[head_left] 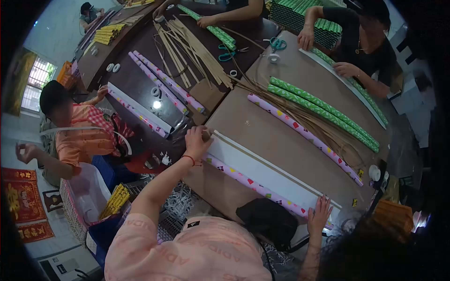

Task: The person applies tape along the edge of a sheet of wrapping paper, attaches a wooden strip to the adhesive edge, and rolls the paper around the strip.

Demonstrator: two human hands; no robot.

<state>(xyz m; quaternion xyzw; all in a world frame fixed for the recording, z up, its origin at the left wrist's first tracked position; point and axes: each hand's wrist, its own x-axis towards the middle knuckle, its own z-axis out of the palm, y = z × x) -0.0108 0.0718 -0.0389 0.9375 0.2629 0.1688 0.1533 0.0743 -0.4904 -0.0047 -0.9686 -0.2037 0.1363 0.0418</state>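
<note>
A long sheet of wrapping paper [262, 161] lies white side up in front of me. Its pink, patterned near edge is rolled into a long tube [248, 181]. Along the far part of the sheet runs a thin tan strip [267, 162]. My left hand [197, 142], with a red cord at the wrist, is at the left end of the sheet and strip. Its fingers are bent close together, and what lies under them is hidden. At the right end, my right hand [320, 213] rests with fingers spread flat on the paper, near the tube's end.
Beyond my sheet lie a pink roll [304, 136], green rolls [323, 112] and tan strips [187, 51]. Scissors [277, 44] and tape rolls [273, 58] sit farther back. Co-workers handle paper at the left, back and right. A black bag [267, 222] is close to my body.
</note>
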